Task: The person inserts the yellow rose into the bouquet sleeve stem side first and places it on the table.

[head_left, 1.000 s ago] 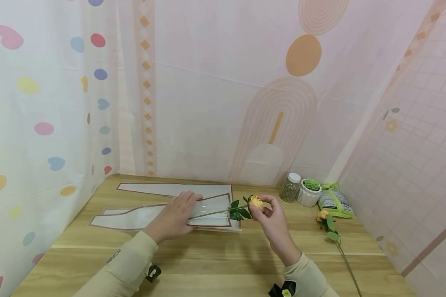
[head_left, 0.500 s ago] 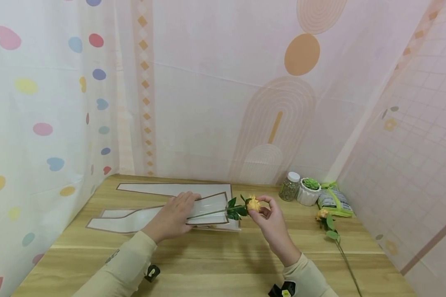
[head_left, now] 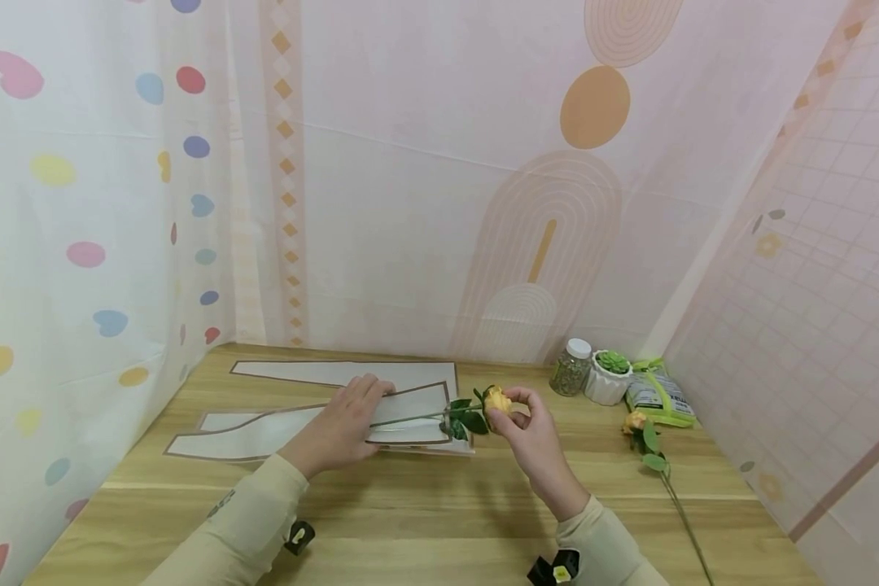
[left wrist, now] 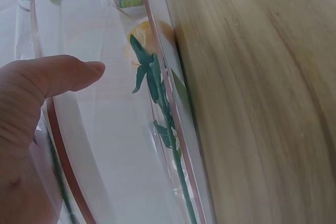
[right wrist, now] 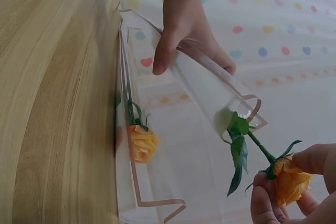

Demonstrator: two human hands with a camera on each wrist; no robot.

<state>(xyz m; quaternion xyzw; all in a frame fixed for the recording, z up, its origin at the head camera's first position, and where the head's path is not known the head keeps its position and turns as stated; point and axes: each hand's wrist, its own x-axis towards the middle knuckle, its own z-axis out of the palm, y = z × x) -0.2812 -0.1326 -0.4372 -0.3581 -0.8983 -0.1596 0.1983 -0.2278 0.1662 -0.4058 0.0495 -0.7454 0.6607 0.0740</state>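
My left hand (head_left: pixel 342 427) grips a clear flower sleeve (head_left: pixel 417 407) with brown edging, its fingers over the top and the thumb (left wrist: pixel 79 74) underneath. A stem shows through that sleeve; its leaves (right wrist: pixel 239 150) are at the wide mouth, partly behind the plastic. Just outside the mouth, my right hand (head_left: pixel 538 448) pinches the yellow rose bloom (head_left: pixel 496 404) on this stem between thumb and fingers. Below the raised sleeve lies another clear sleeve (right wrist: pixel 134 182), with a second yellow rose (right wrist: pixel 143 144) inside it, mostly hidden in the head view.
A further sleeve (head_left: pixel 286 370) lies at the back of the wooden table (head_left: pixel 410 521). At the right are a lidded jar (head_left: pixel 571 370), a potted succulent (head_left: pixel 609 378), a packet with green ribbon (head_left: pixel 659 395) and another yellow rose (head_left: pixel 652 448) on the tabletop.
The sleeve in my left hand has shifted slightly left. The bloom has turned in my right fingers and moved a little left, and its leaves have changed position at the sleeve's mouth.
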